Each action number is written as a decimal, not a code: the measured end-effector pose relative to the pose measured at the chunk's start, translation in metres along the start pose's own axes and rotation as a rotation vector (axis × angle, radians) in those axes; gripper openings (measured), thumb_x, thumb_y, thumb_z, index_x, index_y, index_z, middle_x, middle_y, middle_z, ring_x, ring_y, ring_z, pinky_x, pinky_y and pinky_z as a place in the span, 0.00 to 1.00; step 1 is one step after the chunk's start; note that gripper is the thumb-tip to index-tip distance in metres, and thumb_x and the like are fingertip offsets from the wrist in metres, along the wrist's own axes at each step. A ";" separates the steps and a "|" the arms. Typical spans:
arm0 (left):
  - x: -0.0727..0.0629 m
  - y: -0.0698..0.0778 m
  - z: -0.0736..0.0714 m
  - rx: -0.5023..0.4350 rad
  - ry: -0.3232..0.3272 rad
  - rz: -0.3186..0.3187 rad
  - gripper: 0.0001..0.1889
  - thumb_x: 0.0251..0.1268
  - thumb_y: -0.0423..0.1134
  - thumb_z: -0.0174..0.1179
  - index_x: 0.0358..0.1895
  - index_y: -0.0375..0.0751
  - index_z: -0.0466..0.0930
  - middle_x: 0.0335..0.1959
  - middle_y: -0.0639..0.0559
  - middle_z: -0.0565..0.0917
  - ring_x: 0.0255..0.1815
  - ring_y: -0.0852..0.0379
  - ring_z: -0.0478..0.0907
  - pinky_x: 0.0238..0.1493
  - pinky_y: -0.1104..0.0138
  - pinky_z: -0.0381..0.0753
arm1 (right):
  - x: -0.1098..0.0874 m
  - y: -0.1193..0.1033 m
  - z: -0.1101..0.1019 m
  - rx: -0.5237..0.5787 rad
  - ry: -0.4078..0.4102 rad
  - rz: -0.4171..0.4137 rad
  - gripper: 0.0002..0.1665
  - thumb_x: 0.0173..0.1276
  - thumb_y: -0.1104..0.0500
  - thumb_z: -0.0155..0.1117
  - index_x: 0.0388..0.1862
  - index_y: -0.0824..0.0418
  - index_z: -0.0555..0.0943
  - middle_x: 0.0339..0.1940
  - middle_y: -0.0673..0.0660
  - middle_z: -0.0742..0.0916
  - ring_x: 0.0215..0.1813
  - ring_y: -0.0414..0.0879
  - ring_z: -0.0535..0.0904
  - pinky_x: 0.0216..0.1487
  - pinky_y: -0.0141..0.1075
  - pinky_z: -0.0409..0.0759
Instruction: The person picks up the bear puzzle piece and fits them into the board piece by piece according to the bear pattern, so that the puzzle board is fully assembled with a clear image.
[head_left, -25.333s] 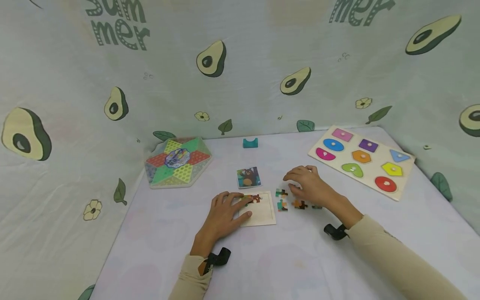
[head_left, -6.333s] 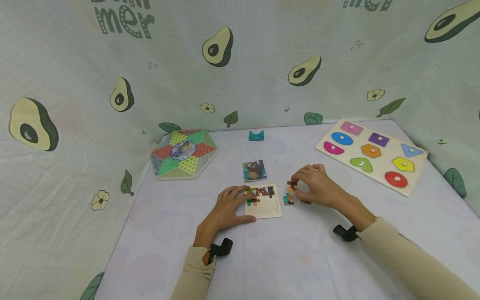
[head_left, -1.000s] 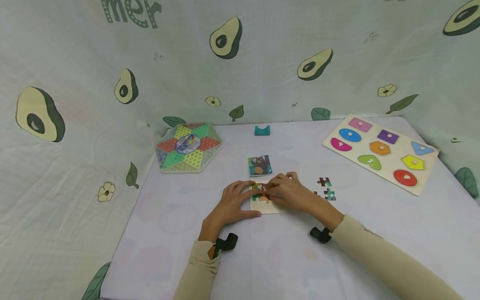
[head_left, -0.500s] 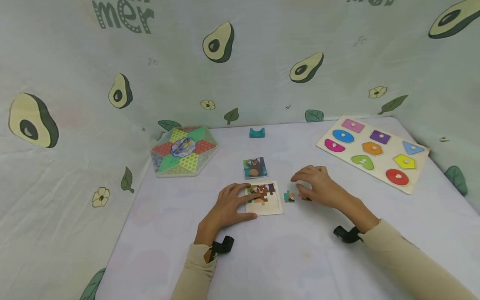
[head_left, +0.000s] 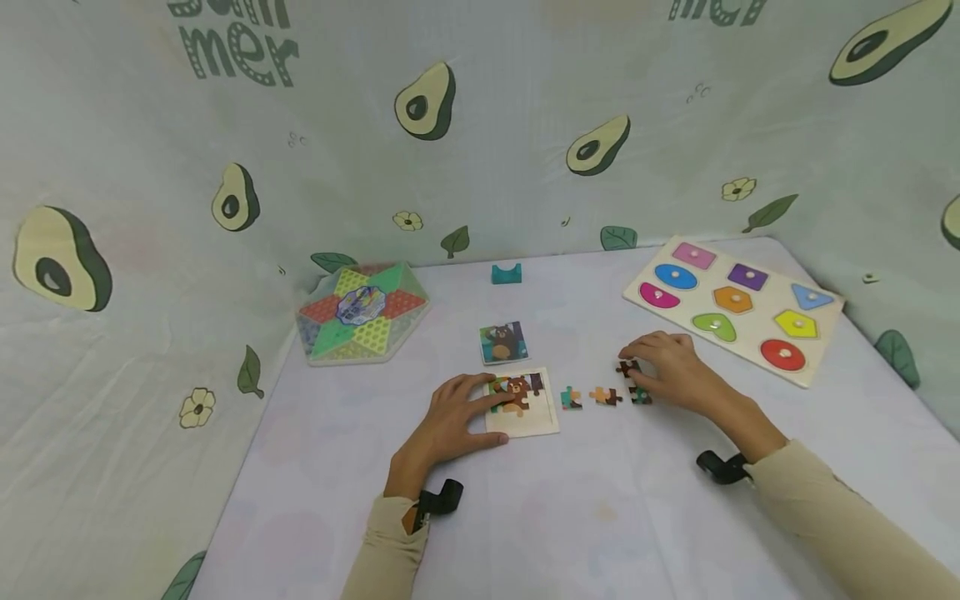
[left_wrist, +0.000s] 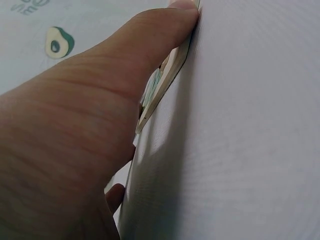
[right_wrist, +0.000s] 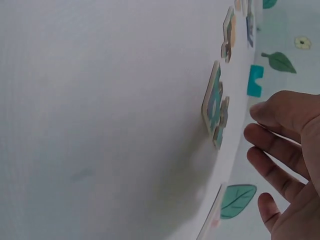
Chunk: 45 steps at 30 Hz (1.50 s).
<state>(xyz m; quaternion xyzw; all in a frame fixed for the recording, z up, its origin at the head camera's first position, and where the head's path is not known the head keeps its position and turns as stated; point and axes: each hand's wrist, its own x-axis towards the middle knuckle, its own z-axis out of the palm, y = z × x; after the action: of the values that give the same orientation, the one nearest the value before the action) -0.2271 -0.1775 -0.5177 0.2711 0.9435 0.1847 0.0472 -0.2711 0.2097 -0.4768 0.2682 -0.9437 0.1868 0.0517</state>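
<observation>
A shallow wooden puzzle board (head_left: 538,423) lies on the table with part of a bear picture (head_left: 517,392) put together at its upper side. My left hand (head_left: 450,423) rests at the board's left side, fingers spread over the picture; in the left wrist view the thumb (left_wrist: 170,25) touches the board's edge. Loose jigsaw pieces lie to the right: a teal one (head_left: 571,398), an orange-brown one (head_left: 605,396), a dark green one (head_left: 641,396) and a dark brown one (head_left: 626,367). Over the last two hovers my right hand (head_left: 675,373), its fingers apart from the pieces in the right wrist view.
Behind the board lies a square bear picture card (head_left: 504,342). A teal notched block (head_left: 506,273) stands farther back. A hexagonal patterned box (head_left: 363,315) is at the left, and a shape board with knobs (head_left: 735,304) at the right.
My right hand has left the board, where it was placing a piece, and moved right to the far loose pieces. Since the older frames the bear picture has grown. My left hand stays there.
</observation>
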 end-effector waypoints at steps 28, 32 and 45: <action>-0.002 0.001 0.001 -0.015 0.035 0.029 0.35 0.62 0.68 0.61 0.72 0.69 0.69 0.77 0.53 0.60 0.75 0.43 0.52 0.71 0.43 0.50 | 0.003 0.022 0.006 -0.064 -0.072 0.027 0.19 0.58 0.59 0.75 0.49 0.62 0.86 0.49 0.59 0.85 0.56 0.59 0.76 0.60 0.60 0.57; -0.002 0.002 0.001 -0.019 0.036 0.028 0.35 0.61 0.68 0.62 0.72 0.69 0.69 0.76 0.53 0.60 0.75 0.42 0.52 0.71 0.42 0.50 | 0.003 0.022 0.006 -0.074 -0.061 0.026 0.19 0.58 0.58 0.76 0.47 0.62 0.86 0.48 0.59 0.86 0.55 0.58 0.76 0.61 0.61 0.57; -0.001 0.003 -0.001 -0.005 0.005 0.006 0.35 0.62 0.68 0.61 0.73 0.71 0.68 0.77 0.55 0.59 0.76 0.44 0.51 0.72 0.44 0.48 | 0.005 0.009 -0.001 -0.046 -0.007 -0.045 0.18 0.56 0.60 0.77 0.46 0.61 0.86 0.47 0.56 0.86 0.55 0.56 0.77 0.61 0.61 0.58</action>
<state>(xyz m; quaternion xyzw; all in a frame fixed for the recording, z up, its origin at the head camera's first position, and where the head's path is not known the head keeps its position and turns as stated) -0.2248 -0.1760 -0.5156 0.2734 0.9423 0.1877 0.0447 -0.2803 0.2141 -0.4775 0.2888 -0.9416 0.1627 0.0588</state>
